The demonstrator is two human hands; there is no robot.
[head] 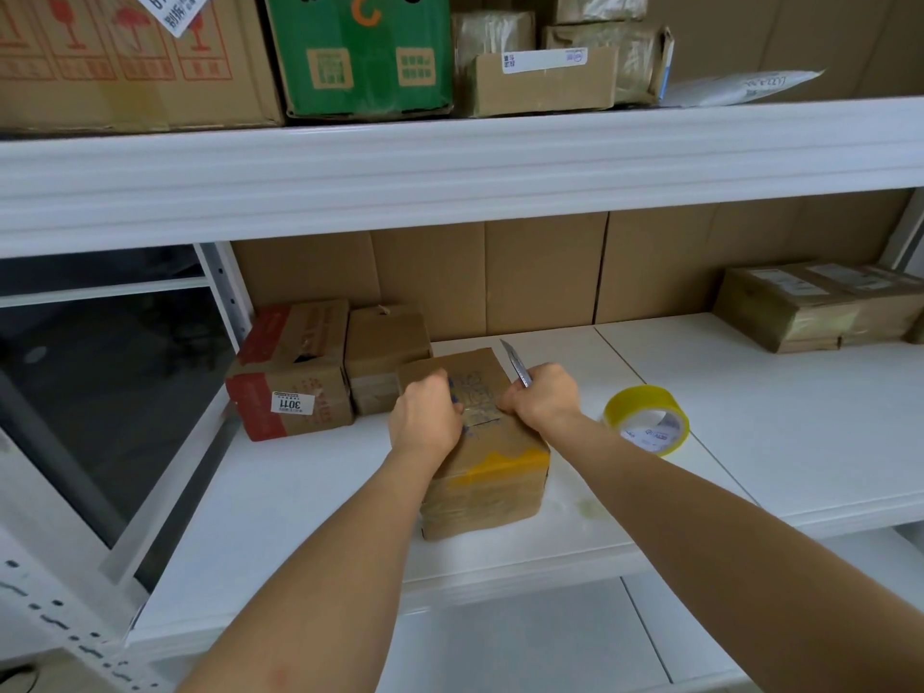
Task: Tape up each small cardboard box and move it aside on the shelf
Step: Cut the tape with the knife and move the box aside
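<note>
The small box (482,442) sat at the front of the white shelf (750,392), with the tape roll (646,419) just beside it. The left hand (425,417) pressed on its top, fingers curled. The right hand (542,397) gripped a knife (516,365), blade pointing away, and seemed to pinch the tape; a slip could cut the left fingers.

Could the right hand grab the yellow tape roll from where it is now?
Probably yes, but not at once. The tape roll lies on the shelf just beside the right hand, nothing between them. That hand grips a knife, so it would likely have to put it down first.
</note>
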